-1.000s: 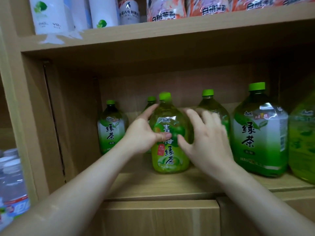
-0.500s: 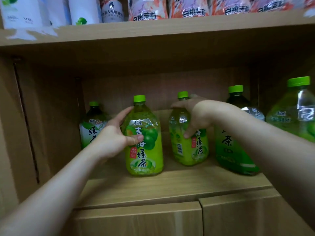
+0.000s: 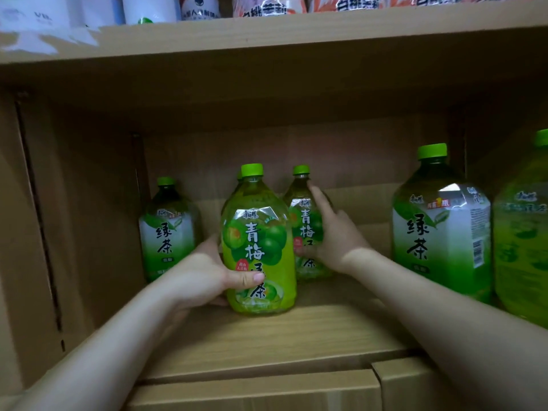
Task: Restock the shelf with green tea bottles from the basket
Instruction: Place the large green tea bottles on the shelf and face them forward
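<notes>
The front bottle point(image 3: 258, 247), with a plum label and a green cap, stands upright on the shelf point(image 3: 267, 336), near the front edge and about in the middle. The left hand point(image 3: 201, 277) is wrapped around its lower left side, with the thumb across the label, so it has a real hold on it. Just behind and to the right stands a second bottle point(image 3: 305, 223) of the same kind. The right hand point(image 3: 332, 241) lies against its right side with the fingers spread and quite open; it touches the bottle, but I cannot tell if it grips or only pushes.

Further out, a darker tea bottle point(image 3: 167, 229) stands at the back left, and a big bottle point(image 3: 441, 226) stands at the right, well apart from the hands. One more large bottle point(image 3: 525, 238) is cut by the right edge.

I think the restocking is partly done: several bottles already stand in place, and these two are being arranged. Free space remains between the groups. The basket is not in view, so how many bottles are left I cannot say.
</notes>
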